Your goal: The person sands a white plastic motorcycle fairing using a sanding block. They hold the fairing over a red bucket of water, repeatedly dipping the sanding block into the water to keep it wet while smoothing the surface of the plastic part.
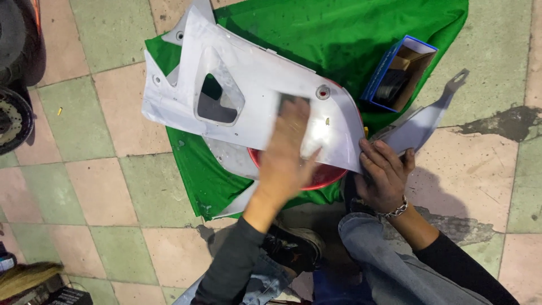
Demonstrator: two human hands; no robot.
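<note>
One view only, the head camera, looking straight down at your lap and the floor

Your left hand (pixel 286 152) is blurred, lying flat on the white fairing panel (pixel 254 90) with the fingers spread. A dark grey pad (pixel 293 103) shows at your fingertips, pressed against the panel face. Grip there: palm down on the pad, not a closed fist; can't tell more through the blur

Your right hand (pixel 384 175) is curled around the panel's lower right edge, fingers wrapped under the pointed tip, holding it. A metal chain bracelet (pixel 397 209) sits on that wrist

The panel lies tilted across a red basin (pixel 324 179), whose rim shows just below the panel's right end. Panel has a large angular cutout (pixel 217 101) on its left half and a small round hole with a red spot (pixel 323 92) near the top right

Under it all is a green cloth (pixel 339 34) spread on the tiled floor (pixel 101 186). A second grey-white panel piece (pixel 420 121) pokes out to the right, beside your right hand, its end reaching off the cloth. An open blue box (pixel 400 73) sits on the cloth's right edge, well apart from both hands

A dark wheel (pixel 12 116) is at the left edge of frame. Your black shoe (pixel 293 248) and blue jeans (pixel 389 265) fill the bottom centre
</note>
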